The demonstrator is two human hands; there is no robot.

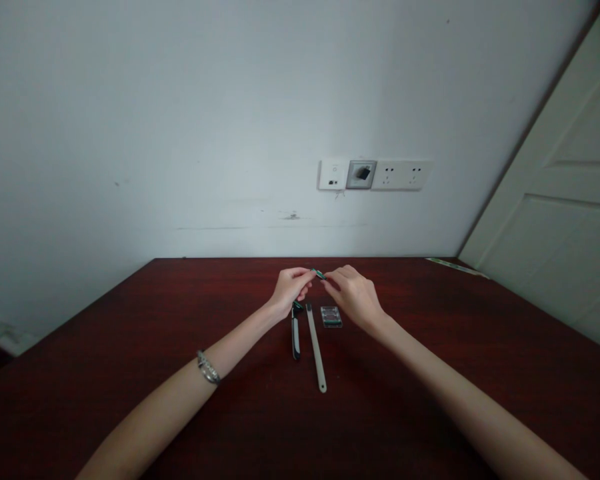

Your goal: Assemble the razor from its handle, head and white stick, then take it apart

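Note:
Between my two hands, above the far part of the table, is a small green-and-dark piece that looks like a razor cartridge [319, 274]. My left hand [293, 287] pinches its left end between thumb and fingers. On its right end the fingertips of my right hand [353, 290] are closed. Just below my left hand lies a razor [295, 337] with a grey-and-black handle and a dark green head. Beside it is a long pale stick [317, 353] with a dark tip and a hole at the near end. A clear plastic case [331, 317] lies under my right hand.
All of this rests on a dark red wooden table [220, 427] that meets a white wall. Sockets [403, 175] are set in the wall. A pale panelled door [570, 200] stands at the right, with a thin patterned strip [457, 267] by the table's back right corner.

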